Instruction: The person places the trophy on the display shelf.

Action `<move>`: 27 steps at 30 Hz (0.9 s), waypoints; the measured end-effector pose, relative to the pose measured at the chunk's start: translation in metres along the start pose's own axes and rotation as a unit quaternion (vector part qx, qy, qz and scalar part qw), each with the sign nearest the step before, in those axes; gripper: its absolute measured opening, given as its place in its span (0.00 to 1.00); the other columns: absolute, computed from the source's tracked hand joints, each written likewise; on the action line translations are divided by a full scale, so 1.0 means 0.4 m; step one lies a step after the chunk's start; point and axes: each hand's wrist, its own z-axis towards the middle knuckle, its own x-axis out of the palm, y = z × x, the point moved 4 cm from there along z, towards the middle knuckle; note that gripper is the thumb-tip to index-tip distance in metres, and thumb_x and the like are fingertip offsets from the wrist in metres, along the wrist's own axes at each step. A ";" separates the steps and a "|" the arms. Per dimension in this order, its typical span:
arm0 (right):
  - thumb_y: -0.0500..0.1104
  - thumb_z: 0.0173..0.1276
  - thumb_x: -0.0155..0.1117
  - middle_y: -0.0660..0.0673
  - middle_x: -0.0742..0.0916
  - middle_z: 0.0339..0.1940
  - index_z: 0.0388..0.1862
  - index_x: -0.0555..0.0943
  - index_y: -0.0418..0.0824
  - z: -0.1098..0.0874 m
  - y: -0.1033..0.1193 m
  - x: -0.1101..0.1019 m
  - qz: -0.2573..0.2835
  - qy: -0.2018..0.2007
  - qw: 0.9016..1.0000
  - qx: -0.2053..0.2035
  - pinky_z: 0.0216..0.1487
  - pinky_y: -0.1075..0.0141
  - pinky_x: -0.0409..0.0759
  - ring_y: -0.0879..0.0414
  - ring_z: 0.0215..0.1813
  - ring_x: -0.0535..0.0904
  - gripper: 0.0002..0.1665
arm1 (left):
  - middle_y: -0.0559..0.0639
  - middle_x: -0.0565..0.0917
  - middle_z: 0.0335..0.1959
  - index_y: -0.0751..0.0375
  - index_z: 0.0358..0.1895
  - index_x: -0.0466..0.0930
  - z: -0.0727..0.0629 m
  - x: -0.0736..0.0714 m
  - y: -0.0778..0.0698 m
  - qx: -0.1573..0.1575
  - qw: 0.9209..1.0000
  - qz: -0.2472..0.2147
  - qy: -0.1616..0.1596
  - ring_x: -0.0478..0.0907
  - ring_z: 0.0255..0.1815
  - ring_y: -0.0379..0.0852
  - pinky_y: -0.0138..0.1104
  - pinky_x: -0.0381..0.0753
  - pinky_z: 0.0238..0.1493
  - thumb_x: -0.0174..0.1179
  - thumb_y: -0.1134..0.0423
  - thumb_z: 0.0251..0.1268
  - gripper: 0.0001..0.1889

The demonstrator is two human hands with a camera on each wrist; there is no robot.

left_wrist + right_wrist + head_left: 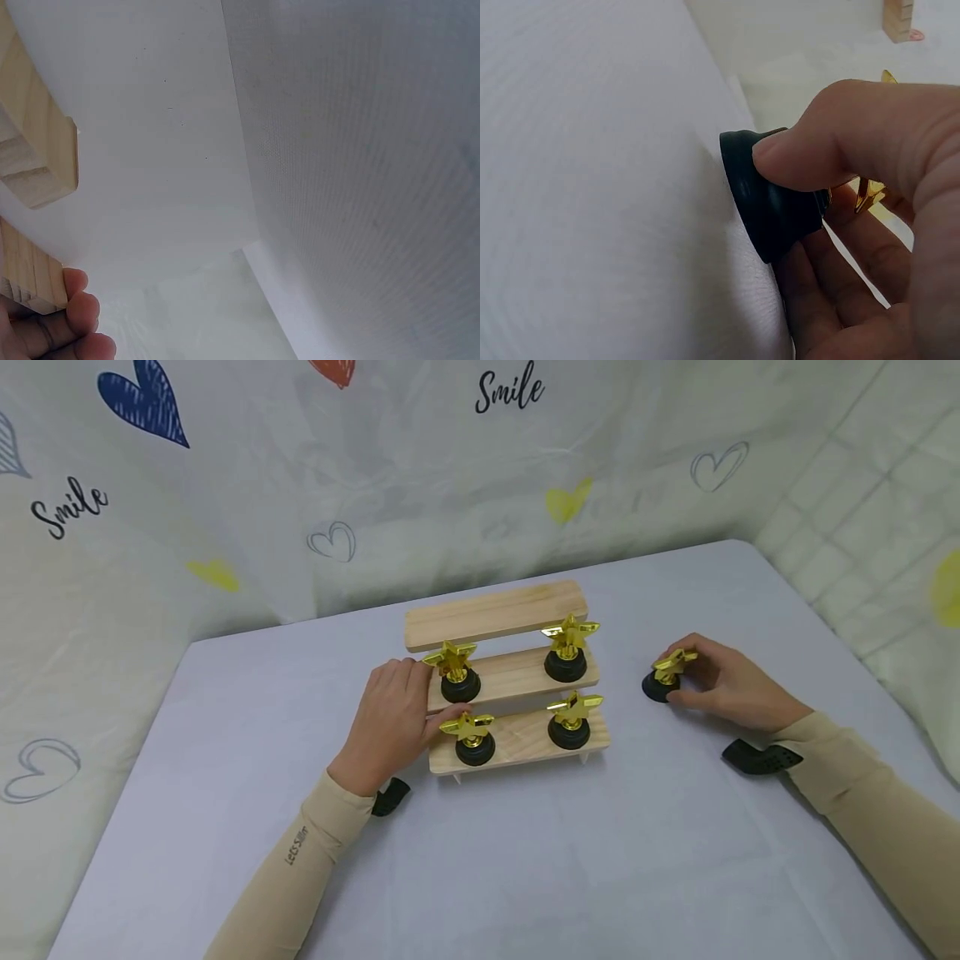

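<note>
A three-tier wooden display shelf [517, 675] stands on the table, its top board bare. Two small gold star trophies with black bases, a left one [454, 672] and a right one [568, 648], are on the middle board. The front board holds two more, one at left [472, 739] and one at right [572, 721]. My left hand [392, 718] grips the shelf's left end, its fingertips [84, 309] curled round a board end in the left wrist view. To the shelf's right, my right hand [723, 683] pinches another star trophy [769, 199] by its black base, upright at the tabletop.
The white-covered table [525, 860] extends around the shelf. Behind it hangs a pale backdrop [450, 468] printed with hearts and lettering. A similar sheet [885, 510] borders the right side. Black wrist devices show under the left sleeve [341, 818] and beside the right sleeve [840, 768].
</note>
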 end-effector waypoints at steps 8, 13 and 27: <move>0.23 0.55 0.77 0.51 0.84 0.48 0.55 0.78 0.35 0.001 0.004 0.001 -0.019 -0.017 1.000 0.016 0.57 0.83 0.76 0.66 0.51 0.83 0.29 | 0.53 0.68 0.26 0.65 0.38 0.70 0.000 0.000 0.000 -0.001 1.000 0.004 0.000 0.62 0.28 0.50 0.41 0.67 0.36 0.27 0.26 0.76 0.41; 0.24 0.53 0.79 0.51 0.84 0.47 0.53 0.79 0.36 -0.001 0.006 0.000 -0.029 -0.031 0.999 0.016 0.56 0.84 0.76 0.66 0.50 0.83 0.29 | 0.53 0.69 0.26 0.65 0.38 0.70 -0.002 0.001 0.003 -0.001 1.000 0.004 0.001 0.62 0.28 0.49 0.41 0.67 0.36 0.28 0.26 0.76 0.41; 0.26 0.55 0.79 0.58 0.86 0.48 0.53 0.80 0.36 -0.001 0.008 -0.007 -0.047 -0.061 0.997 0.032 0.57 0.85 0.76 0.72 0.51 0.84 0.27 | 0.53 0.68 0.26 0.66 0.39 0.70 0.001 -0.003 0.009 0.011 1.000 -0.004 -0.006 0.61 0.26 0.49 0.40 0.67 0.35 0.32 0.27 0.76 0.40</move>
